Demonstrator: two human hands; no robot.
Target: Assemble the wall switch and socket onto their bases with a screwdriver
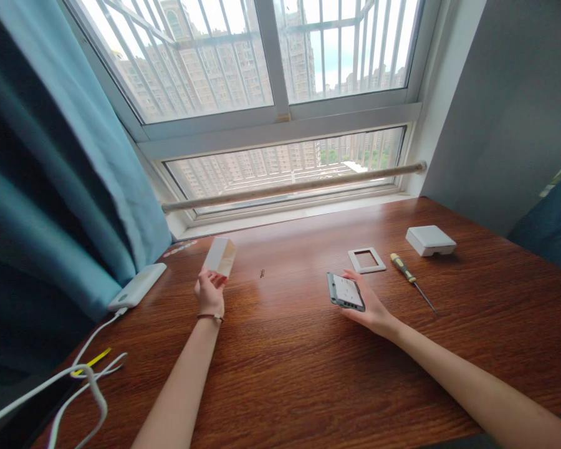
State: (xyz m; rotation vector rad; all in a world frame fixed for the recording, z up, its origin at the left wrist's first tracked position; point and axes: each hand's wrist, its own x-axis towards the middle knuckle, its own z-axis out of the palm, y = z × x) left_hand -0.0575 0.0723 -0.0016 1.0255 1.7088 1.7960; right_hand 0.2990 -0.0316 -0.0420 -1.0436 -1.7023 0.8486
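We see bright daylight enter through the window (280, 114), bleaching the sky (331, 78), glossing the worktop (290, 249) and leaving curtain (75, 156) folds dark.

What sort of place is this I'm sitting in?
Probably a room in a high-rise home: a blue curtain hangs beside a window overlooking tower blocks, with a wood-grain table below.

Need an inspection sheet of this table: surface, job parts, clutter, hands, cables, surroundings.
Surface: reddish-brown wood-grain table, some glare
Job parts: white box and socket module held; small screws, square white frame, screwdriver, notched white casing on table
Clutter: yellow strip, white device at left
Hands: left hand grips white box, right hand grips socket module
Cables: white cabling looped at left, one end plugged into white device
Surroundings: barred window ahead, blue curtain left, grey wall right
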